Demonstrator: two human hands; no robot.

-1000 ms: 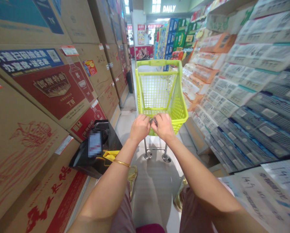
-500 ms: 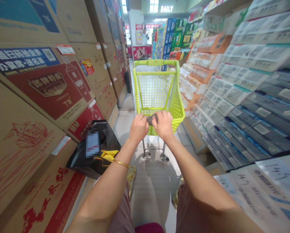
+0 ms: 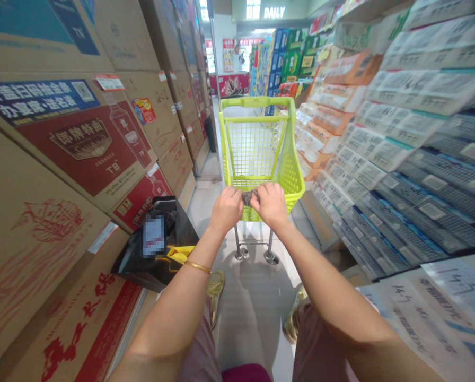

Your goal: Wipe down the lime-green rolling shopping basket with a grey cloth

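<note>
Both of my hands are closed on a small crumpled dark grey cloth-like piece (image 3: 249, 198), its exact kind not clear. My left hand (image 3: 227, 210) grips its left end, with a gold bangle on that wrist. Fingers of my right hand (image 3: 272, 205) pinch the opposite end, so only a short stretch shows between them. Just beyond the hands stands a lime-green shopping cart (image 3: 295, 154) with a mesh basket on grey metal legs. In this view my hands overlap its near edge; whether they touch it I cannot tell.
Stacked cartons (image 3: 74, 132) line the left side. At their foot, a black bag (image 3: 182, 217) with something yellow stands near my left forearm. Packaged goods (image 3: 400, 101) are piled along the right. A person (image 3: 236, 57) is far down the aisle.
My right hand has shifted slightly to the right, a little farther from the left. Both hands still hold the grey piece. The surroundings sit slightly farther right in view.
</note>
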